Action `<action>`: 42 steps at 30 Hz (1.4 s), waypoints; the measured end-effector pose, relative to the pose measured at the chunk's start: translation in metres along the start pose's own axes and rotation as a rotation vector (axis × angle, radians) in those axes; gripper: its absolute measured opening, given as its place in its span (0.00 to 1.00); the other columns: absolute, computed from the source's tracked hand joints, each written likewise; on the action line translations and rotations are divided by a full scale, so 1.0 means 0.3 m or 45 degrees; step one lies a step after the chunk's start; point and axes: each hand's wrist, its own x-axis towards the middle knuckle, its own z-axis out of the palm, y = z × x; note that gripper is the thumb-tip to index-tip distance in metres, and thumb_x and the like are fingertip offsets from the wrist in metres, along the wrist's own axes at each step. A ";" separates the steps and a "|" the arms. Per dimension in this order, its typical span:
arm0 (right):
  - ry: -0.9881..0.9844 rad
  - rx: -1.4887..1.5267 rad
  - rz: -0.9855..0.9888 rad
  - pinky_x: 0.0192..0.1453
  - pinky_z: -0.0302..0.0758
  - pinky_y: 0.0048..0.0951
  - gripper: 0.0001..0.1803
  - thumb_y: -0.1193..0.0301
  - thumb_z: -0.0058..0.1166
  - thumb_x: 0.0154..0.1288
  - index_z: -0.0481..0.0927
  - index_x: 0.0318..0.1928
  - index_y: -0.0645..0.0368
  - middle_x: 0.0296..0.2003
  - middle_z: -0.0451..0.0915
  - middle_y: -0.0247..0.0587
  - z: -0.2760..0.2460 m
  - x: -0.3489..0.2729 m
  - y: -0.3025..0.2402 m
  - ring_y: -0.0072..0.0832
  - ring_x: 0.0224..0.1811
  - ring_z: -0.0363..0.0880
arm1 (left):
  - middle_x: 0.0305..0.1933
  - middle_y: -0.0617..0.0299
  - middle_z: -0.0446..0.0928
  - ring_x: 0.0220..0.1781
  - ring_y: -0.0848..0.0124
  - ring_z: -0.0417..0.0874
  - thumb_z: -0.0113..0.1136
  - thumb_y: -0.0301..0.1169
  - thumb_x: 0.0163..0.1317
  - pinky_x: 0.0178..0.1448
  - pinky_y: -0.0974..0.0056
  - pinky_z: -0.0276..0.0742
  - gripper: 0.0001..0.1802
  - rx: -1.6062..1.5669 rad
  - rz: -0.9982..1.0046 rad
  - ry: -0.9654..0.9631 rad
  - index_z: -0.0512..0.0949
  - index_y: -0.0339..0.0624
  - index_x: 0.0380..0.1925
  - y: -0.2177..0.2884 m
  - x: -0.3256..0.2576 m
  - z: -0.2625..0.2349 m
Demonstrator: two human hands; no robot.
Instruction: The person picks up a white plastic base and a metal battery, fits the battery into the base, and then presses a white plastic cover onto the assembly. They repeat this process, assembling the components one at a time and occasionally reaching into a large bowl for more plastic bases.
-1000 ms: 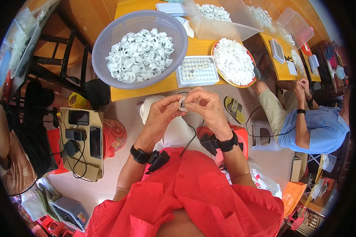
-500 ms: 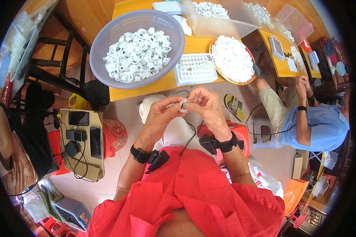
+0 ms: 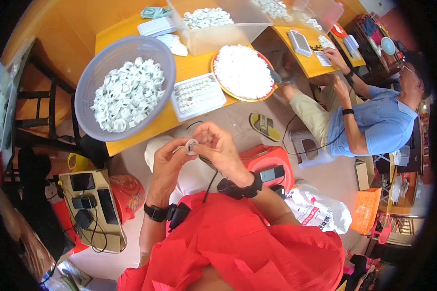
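Observation:
Between my two hands, above my lap, is a small round white plastic part (image 3: 192,147) with a dark spot in its middle. My left hand (image 3: 166,165) pinches it between thumb and fingertips. The thumb of my right hand (image 3: 222,151) presses on its other side, with the fingers bent over it. Beyond my hands on the yellow table stands a grey-purple basket (image 3: 168,60) heaped with white plastic parts (image 3: 128,94). A white tray (image 3: 185,115) holding rows of small round pieces is beside it. Right of that lies a red-and-yellow round plate (image 3: 274,80) piled with small white pieces (image 3: 243,72).
Clear plastic bins (image 3: 209,40) with white parts stand at the back. At right a co-worker in a blue shirt (image 3: 374,121) sits on a grey stool (image 3: 308,153). A cardboard tray (image 3: 112,233) with black devices is at left, a red stool (image 3: 272,160) beside me.
My view has swung to the right, so the table and basket sit further left. My hands still hold the white part, now turned more face-on. The co-worker's hand now reaches over the other table.

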 end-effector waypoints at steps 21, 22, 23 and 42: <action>0.797 -1.561 -0.629 0.33 0.72 0.33 0.08 0.80 0.53 0.50 0.79 0.33 0.61 0.27 0.75 0.45 -0.559 0.320 -0.107 0.38 0.29 0.76 | 0.44 0.57 0.75 0.44 0.69 0.79 0.50 0.28 0.62 0.49 0.66 0.77 0.13 -0.274 0.001 0.062 0.72 0.34 0.46 -0.043 0.012 -0.061; 0.723 -1.654 -0.622 0.34 0.72 0.35 0.09 0.80 0.53 0.48 0.79 0.33 0.61 0.28 0.74 0.45 -0.544 0.332 -0.113 0.40 0.29 0.75 | 0.44 0.56 0.75 0.43 0.68 0.79 0.50 0.28 0.62 0.49 0.66 0.78 0.13 -0.287 -0.014 0.056 0.72 0.33 0.46 -0.047 0.012 -0.062; 0.720 -1.649 -0.625 0.34 0.72 0.35 0.09 0.80 0.53 0.48 0.79 0.33 0.61 0.28 0.74 0.45 -0.541 0.340 -0.113 0.40 0.29 0.75 | 0.44 0.56 0.75 0.43 0.68 0.79 0.50 0.28 0.62 0.49 0.66 0.78 0.13 -0.285 -0.010 0.060 0.72 0.33 0.46 -0.048 0.012 -0.061; 0.678 -1.750 -0.808 0.31 0.74 0.29 0.05 0.77 0.56 0.51 0.80 0.30 0.64 0.30 0.76 0.42 -0.573 0.358 -0.144 0.36 0.25 0.76 | 0.43 0.56 0.76 0.42 0.67 0.80 0.51 0.27 0.62 0.48 0.66 0.79 0.14 -0.323 -0.028 0.082 0.71 0.33 0.46 -0.044 0.014 -0.060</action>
